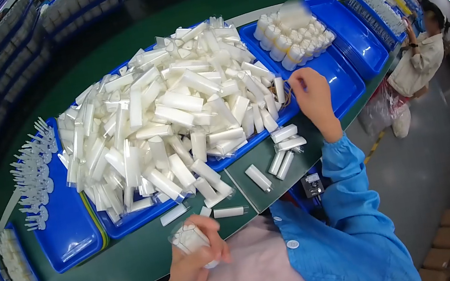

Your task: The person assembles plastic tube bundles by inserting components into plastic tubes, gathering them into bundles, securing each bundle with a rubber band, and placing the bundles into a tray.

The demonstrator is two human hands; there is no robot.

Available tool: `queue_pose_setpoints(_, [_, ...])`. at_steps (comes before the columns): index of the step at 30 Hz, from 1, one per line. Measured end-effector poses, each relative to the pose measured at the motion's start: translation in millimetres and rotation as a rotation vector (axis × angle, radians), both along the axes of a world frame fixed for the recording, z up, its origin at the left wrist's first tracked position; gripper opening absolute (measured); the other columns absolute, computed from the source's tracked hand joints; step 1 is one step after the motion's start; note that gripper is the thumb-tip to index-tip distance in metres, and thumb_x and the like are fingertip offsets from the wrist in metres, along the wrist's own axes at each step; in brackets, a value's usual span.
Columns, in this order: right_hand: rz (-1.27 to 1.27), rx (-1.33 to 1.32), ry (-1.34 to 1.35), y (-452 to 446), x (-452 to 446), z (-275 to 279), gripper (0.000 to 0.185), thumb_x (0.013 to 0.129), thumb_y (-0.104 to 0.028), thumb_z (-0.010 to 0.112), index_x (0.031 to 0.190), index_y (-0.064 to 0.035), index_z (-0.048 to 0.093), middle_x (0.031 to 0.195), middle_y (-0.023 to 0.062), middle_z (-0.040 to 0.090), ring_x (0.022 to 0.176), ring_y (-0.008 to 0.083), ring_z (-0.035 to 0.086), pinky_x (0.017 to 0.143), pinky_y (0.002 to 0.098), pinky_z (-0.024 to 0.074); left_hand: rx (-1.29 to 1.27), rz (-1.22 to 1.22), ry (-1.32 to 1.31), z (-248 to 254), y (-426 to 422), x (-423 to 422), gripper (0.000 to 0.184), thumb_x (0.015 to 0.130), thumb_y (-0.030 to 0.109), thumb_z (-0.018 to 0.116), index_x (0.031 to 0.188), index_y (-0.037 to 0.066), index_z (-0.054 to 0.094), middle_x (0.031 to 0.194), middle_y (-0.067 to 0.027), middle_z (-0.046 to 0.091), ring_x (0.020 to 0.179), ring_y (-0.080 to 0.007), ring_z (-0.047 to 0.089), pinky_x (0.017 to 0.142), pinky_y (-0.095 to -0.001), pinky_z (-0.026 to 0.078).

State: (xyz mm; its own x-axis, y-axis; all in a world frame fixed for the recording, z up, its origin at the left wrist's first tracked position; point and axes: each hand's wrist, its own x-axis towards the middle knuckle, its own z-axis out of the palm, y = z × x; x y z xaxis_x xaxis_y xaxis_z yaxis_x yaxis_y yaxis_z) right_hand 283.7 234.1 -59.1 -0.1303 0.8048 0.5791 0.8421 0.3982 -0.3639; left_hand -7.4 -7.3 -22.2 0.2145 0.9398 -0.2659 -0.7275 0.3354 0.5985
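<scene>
My left hand (197,254) is closed around a bundle of white pieces in clear wrap (190,239), held upright near my chest. At the right end of the big heap of white wrapped pieces (170,102), my right hand (312,95) has its thumb and fingers pinched together. Thin brown bands, like rubber bands (288,93), lie at its fingertips; whether one is between them I cannot make out. The heap overfills a blue tray (250,147). Several loose wrapped pieces (258,178) lie on the green table in front of me.
Bundled white pieces (294,38) stand in a blue tray (342,89) at the right. Clear plastic parts with stems (35,174) lie along a blue tray (68,240) at the left. Another person (421,58) works farther right. Stacked crates (3,77) stand beyond the table.
</scene>
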Motion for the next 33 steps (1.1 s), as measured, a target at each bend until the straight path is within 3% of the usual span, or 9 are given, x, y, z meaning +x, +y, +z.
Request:
queue_pose_setpoints(1, [0.052, -0.107, 0.295, -1.3, 2.5, 0.4, 0.007, 0.084, -0.009, 0.059, 0.082, -0.0028, 0.059, 0.078, 0.0075, 0.062, 0.071, 0.0172, 0.057, 0.067, 0.0307, 0.0432, -0.01, 0.016, 0.032, 3.8, 1.3, 1.3, 0.045, 0.071, 0.014, 0.072, 0.108, 0.0, 0.05, 0.066, -0.0076, 0.055, 0.062, -0.0186, 0.057, 0.06, -0.0302, 0.048])
queue_pose_setpoints(5, [0.132, -0.204, 0.599, -14.2, 3.4, 16.0, 0.014, 0.094, -0.012, 0.051, 0.088, 0.0, 0.056, 0.08, 0.0016, 0.06, 0.075, 0.0071, 0.052, 0.066, 0.025, 0.0439, 0.002, -0.015, 0.235, 2.3, 4.0, 2.0, 0.078, 0.065, -0.001, 0.074, 0.134, -0.001, 0.037, 0.069, -0.0069, 0.057, 0.062, -0.0113, 0.055, 0.06, -0.0237, 0.046])
queue_pose_setpoints(12, [0.41, -0.134, 0.33, -87.5, -54.7, 60.3, 0.004, 0.084, -0.001, 0.054, 0.087, -0.0026, 0.056, 0.083, 0.0074, 0.057, 0.076, 0.0215, 0.055, 0.07, 0.0332, 0.0411, 0.243, 0.025, 0.794, 2.9, 9.9, 18.4, 0.094, 0.058, 0.005, 0.083, 0.137, 0.0, 0.033, 0.068, -0.0046, 0.059, 0.059, -0.0109, 0.056, 0.055, -0.0214, 0.044])
queue_pose_setpoints(15, [0.732, -0.138, 0.111, -136.7, -88.0, 65.6, 0.017, 0.069, -0.011, 0.063, 0.085, -0.0091, 0.056, 0.092, 0.0051, 0.058, 0.084, 0.0256, 0.055, 0.074, 0.0399, 0.0397, 0.285, 0.142, 0.983, 0.1, 11.1, 22.6, 0.078, 0.06, 0.01, 0.085, 0.126, -0.001, 0.045, 0.069, -0.0041, 0.061, 0.061, -0.0105, 0.056, 0.056, -0.0232, 0.044])
queue_pose_setpoints(18, [0.852, -0.095, 0.129, -163.2, -103.0, 71.1, 0.02, 0.07, -0.016, 0.061, 0.087, -0.0066, 0.057, 0.095, 0.007, 0.057, 0.091, 0.0256, 0.056, 0.081, 0.0401, 0.043, 0.73, 0.051, 1.301, -2.2, 18.6, 12.9, 0.051, 0.062, 0.01, 0.085, 0.104, -0.001, 0.057, 0.07, -0.0044, 0.061, 0.062, -0.0093, 0.056, 0.057, -0.0247, 0.045])
queue_pose_setpoints(20, [1.03, -0.092, 0.29, -173.5, -104.3, 70.0, 0.018, 0.071, -0.015, 0.059, 0.086, -0.0046, 0.058, 0.1, 0.0107, 0.058, 0.093, 0.0255, 0.056, 0.079, 0.0367, 0.0452, 0.533, -0.047, 1.34, 6.7, 17.7, 12.0, 0.033, 0.06, 0.012, 0.082, 0.086, 0.006, 0.062, 0.075, -0.0104, 0.064, 0.065, -0.025, 0.064, 0.059, -0.0292, 0.049])
queue_pose_setpoints(27, [1.326, 0.071, -0.065, -192.9, -112.5, 73.7, 0.018, 0.072, -0.015, 0.058, 0.085, -0.0028, 0.059, 0.104, 0.0153, 0.057, 0.093, 0.0228, 0.059, 0.073, 0.0358, 0.0475, 0.36, -0.069, 1.157, 2.6, 15.7, 7.3, 0.028, 0.062, 0.007, 0.08, 0.081, 0.007, 0.059, 0.074, -0.0074, 0.064, 0.059, -0.019, 0.062, 0.054, -0.0276, 0.047])
queue_pose_setpoints(29, [1.258, -0.267, -0.27, -184.4, -102.5, 80.5, 0.018, 0.075, -0.015, 0.06, 0.088, -0.0033, 0.059, 0.098, 0.0124, 0.057, 0.086, 0.0206, 0.059, 0.071, 0.0342, 0.046, 0.129, 0.08, 0.93, -0.8, 7.7, -2.0, 0.029, 0.062, 0.005, 0.08, 0.08, 0.007, 0.057, 0.07, -0.0047, 0.062, 0.059, -0.0141, 0.061, 0.053, -0.0256, 0.047])
queue_pose_setpoints(33, [0.861, -0.17, 0.01, -165.5, -95.2, 74.6, 0.015, 0.079, -0.014, 0.061, 0.091, -0.0049, 0.059, 0.091, 0.0092, 0.055, 0.078, 0.0211, 0.056, 0.066, 0.0335, 0.0439, 0.105, 0.302, 0.303, 14.9, 4.6, -10.3, 0.038, 0.063, -0.002, 0.076, 0.087, 0.008, 0.048, 0.066, -0.0033, 0.052, 0.06, -0.0115, 0.054, 0.054, -0.0252, 0.046])
